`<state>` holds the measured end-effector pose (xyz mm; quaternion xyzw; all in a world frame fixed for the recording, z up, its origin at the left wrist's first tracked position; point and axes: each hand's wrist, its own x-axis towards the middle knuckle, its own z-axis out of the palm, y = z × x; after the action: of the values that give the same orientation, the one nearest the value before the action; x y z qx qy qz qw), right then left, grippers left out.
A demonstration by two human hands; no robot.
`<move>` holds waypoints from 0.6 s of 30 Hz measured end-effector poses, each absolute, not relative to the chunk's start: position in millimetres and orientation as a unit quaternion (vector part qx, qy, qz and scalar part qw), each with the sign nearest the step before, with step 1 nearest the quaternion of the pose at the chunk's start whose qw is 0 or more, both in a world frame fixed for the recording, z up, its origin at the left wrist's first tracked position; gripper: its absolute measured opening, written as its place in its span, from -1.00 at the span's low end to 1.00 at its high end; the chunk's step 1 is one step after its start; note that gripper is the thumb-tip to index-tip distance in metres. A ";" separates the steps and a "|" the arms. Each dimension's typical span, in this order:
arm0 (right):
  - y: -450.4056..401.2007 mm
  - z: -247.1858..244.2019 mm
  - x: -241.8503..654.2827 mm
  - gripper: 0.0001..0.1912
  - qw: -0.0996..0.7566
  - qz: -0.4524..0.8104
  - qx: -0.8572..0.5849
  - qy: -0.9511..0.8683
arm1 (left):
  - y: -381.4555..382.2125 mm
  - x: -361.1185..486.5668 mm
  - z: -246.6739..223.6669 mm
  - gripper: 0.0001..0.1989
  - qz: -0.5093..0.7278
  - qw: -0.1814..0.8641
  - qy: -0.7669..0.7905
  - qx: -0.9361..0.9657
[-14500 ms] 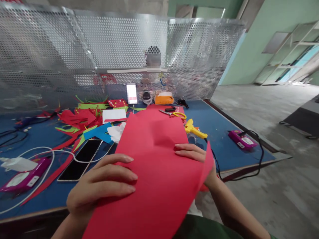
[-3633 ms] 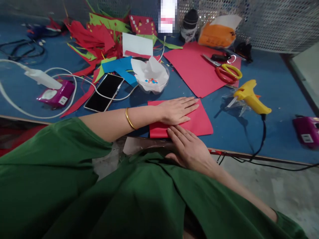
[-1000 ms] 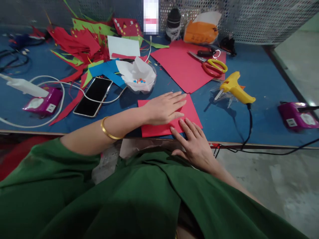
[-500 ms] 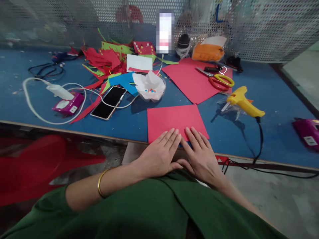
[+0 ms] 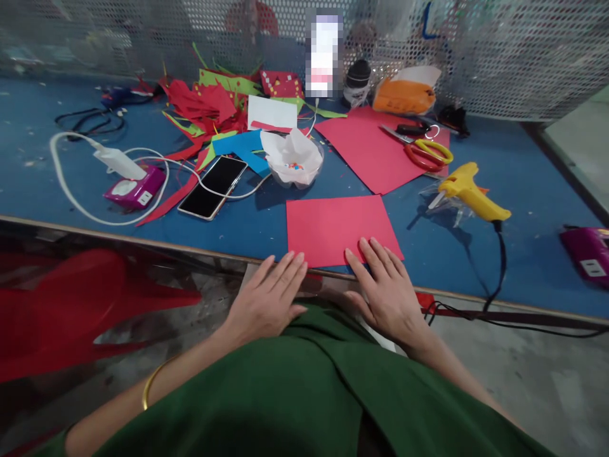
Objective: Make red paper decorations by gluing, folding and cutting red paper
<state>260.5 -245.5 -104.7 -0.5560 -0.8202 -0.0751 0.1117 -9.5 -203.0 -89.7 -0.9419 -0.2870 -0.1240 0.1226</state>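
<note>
Paper (image 5: pixel 340 225) could slip over the front edge of the tabletop (image 5: pixel 247 228), since its near left corner lies at or just beside that edge and a drag towards the body would carry it off. The left hand (image 5: pixel 269 295) is flat, palm down, fingers a little apart, holding nothing, its fingertips over that corner; the right hand (image 5: pixel 387 292) is spread likewise, holds nothing, and has its fingertips on the paper's near side, towards the right. How firmly each presses cannot be told; uneven pressure might skew the paper. The glue gun (image 5: pixel 469 190), right of the paper, would be a risk if hot, as its tip (image 5: pixel 436 200) faces left; an arm catching its cord (image 5: pixel 502 266), which droops over the front edge, might pull it down. A swing of the far left corner could knock the bowl (image 5: pixel 309 176) behind and spill its bits (image 5: pixel 295 166). The paper's long axis runs left to right, roughly along the front edge but slightly askew, its right end set further back from that edge, its short sides pointing away from the body, towards the tabletop's rear edge
</note>
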 end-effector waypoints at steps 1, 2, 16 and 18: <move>-245.5 -104.3 260.1 -0.33 0.111 -0.075 -0.558 -0.819 | -203.7 -17.9 -88.0 -0.47 -0.133 0.119 -0.299 -0.937; -245.3 -103.8 259.6 -0.34 0.110 -0.078 -0.558 -0.819 | -203.6 -24.8 -86.2 -0.53 -0.151 0.112 -0.306 -0.933; -228.9 -86.6 242.0 -0.47 0.125 -0.179 -0.567 -0.794 | -156.4 -7.7 -86.5 -0.78 -0.273 0.145 -0.238 -0.921; -225.4 -85.9 237.0 -0.46 0.145 -0.171 -0.561 -0.797 | -153.8 -8.0 -83.9 -0.79 -0.287 0.146 -0.226 -0.919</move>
<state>237.0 -225.4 -85.9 -0.5610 -0.7967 -0.1714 0.1453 -8.0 -153.8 -83.9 -0.9194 -0.2265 -0.2866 0.1456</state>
